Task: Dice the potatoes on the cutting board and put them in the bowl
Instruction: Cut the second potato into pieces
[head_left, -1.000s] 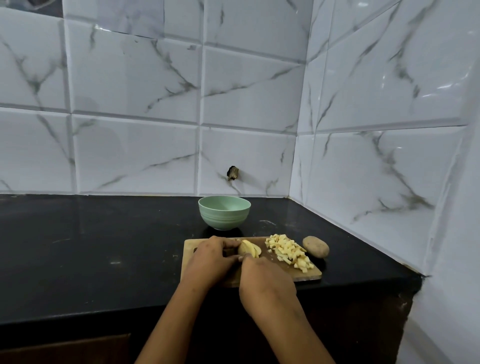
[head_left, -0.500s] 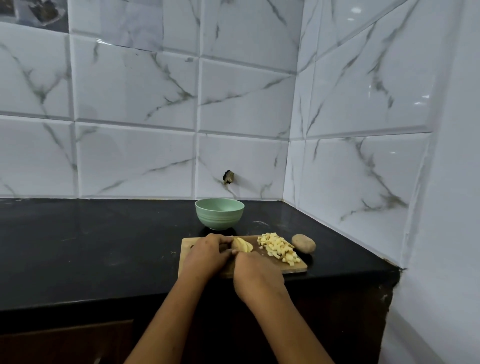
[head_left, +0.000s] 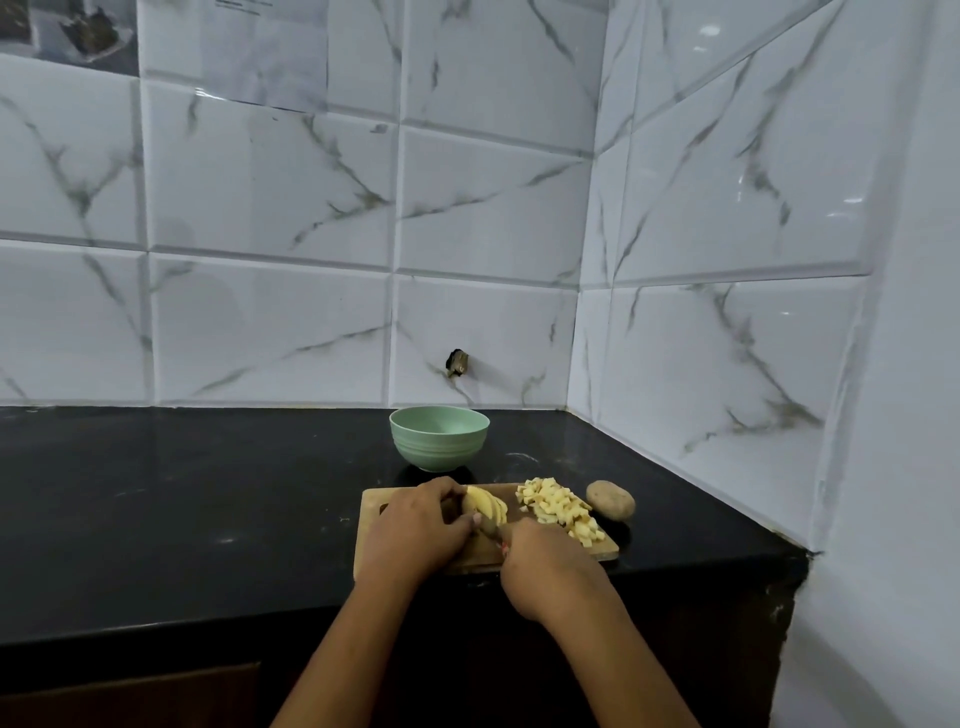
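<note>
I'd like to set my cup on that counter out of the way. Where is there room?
The black counter left of the cutting board and bowl lies bare up to the tiled wall. A smaller patch lies behind the whole potato, right of the bowl. The board is crowded: left hand on sliced potato, right hand with knife, diced pile.

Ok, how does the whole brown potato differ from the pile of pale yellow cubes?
The whole brown potato is uncut, skin on; the pile of pale yellow cubes is diced flesh. The potato lies on the black counter; the cubes on the wooden cutting board. Neither is in the green bowl.
</note>
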